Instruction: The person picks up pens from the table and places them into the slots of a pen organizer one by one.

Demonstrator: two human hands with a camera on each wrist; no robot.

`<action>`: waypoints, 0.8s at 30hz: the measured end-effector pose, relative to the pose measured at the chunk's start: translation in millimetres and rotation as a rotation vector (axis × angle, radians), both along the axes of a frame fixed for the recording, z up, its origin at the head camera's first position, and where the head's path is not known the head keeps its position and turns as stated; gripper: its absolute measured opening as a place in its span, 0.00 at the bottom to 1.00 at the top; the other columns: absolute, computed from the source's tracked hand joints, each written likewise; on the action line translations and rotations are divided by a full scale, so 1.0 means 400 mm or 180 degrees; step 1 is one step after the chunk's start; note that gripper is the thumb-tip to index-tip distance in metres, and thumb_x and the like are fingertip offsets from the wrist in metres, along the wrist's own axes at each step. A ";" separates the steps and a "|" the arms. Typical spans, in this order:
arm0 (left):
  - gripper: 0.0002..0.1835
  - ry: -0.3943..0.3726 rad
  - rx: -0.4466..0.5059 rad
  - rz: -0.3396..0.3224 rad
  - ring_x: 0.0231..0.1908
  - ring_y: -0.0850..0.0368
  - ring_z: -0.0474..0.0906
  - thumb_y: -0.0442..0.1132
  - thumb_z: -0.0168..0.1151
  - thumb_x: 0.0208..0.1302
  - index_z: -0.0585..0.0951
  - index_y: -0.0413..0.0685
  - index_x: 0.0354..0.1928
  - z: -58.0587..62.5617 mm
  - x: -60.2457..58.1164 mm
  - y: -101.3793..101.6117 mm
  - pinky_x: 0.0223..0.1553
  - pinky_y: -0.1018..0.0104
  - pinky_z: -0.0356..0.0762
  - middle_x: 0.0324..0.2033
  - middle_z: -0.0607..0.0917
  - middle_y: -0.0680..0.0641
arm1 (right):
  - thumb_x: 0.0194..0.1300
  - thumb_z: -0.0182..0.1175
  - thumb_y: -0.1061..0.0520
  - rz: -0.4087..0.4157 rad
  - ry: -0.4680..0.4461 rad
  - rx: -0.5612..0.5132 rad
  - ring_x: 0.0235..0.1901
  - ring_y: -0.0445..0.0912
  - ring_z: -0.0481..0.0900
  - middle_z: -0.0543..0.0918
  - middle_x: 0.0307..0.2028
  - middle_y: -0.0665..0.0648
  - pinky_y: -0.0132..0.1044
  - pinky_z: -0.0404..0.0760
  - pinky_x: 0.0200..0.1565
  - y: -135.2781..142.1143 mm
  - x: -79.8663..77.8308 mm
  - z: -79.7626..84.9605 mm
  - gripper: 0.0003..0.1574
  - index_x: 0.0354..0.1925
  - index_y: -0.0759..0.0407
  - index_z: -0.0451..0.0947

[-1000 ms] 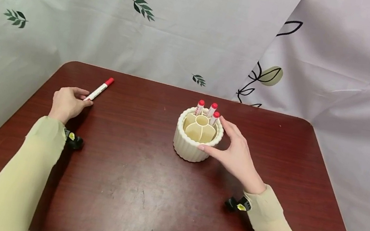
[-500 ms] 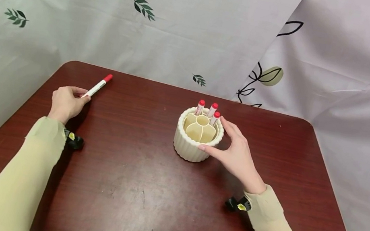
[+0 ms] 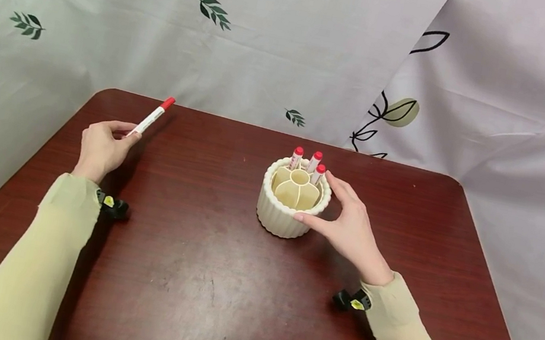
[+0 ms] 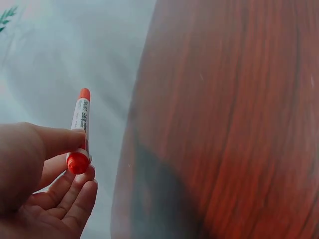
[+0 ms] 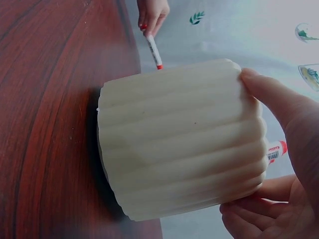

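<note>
At the table's left side, my left hand (image 3: 105, 148) pinches a white marker (image 3: 148, 120) with a red cap between thumb and fingers. The left wrist view shows the marker (image 4: 81, 117) held above the table, its red end toward the camera. My right hand (image 3: 350, 225) grips a cream, ribbed pen holder (image 3: 279, 219) by its right side, thumb at the front of the rim and fingers behind. Divided compartments fill the holder, and three red-capped markers (image 3: 318, 174) stand in its back ones. Up close in the right wrist view, the ribbed wall (image 5: 184, 139) hides most of them.
A dark red-brown wooden table (image 3: 200, 278) carries everything. Behind it hangs a pale curtain (image 3: 274, 32) printed with leaves, along the back edge. Small black cameras (image 3: 115, 209) sit at both wrists.
My left hand has raised the marker off the table, its capped end now higher and farther back. The right hand and the pen holder have stayed in place.
</note>
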State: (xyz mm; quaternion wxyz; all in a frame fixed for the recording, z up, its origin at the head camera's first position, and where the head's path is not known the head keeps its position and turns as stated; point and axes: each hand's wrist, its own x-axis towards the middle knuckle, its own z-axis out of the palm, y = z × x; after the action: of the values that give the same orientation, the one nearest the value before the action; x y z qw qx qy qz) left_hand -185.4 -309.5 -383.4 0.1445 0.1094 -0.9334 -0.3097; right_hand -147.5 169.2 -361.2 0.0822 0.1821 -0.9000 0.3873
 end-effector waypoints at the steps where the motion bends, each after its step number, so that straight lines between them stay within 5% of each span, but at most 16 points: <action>1: 0.22 0.0011 -0.0001 -0.0012 0.39 0.45 0.72 0.50 0.57 0.65 0.81 0.42 0.52 0.002 0.001 0.005 0.33 0.59 0.63 0.38 0.84 0.37 | 0.39 0.71 0.29 0.0009 0.0004 -0.0010 0.57 0.38 0.66 0.68 0.59 0.41 0.43 0.69 0.56 0.001 0.000 0.000 0.60 0.68 0.43 0.61; 24: 0.18 0.0558 0.0845 -0.0328 0.31 0.60 0.73 0.52 0.65 0.58 0.85 0.51 0.47 0.053 0.014 0.175 0.29 0.72 0.66 0.34 0.84 0.49 | 0.39 0.71 0.29 0.0019 -0.0019 -0.0031 0.57 0.37 0.66 0.69 0.59 0.43 0.43 0.68 0.56 0.000 -0.001 0.004 0.61 0.68 0.45 0.61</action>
State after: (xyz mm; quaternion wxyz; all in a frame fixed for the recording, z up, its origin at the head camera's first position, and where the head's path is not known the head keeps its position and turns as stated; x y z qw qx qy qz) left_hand -180.0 -239.6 -362.1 0.1936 0.0521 -0.8725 -0.4456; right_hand -147.9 169.2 -359.8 0.0792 0.1832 -0.8979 0.3924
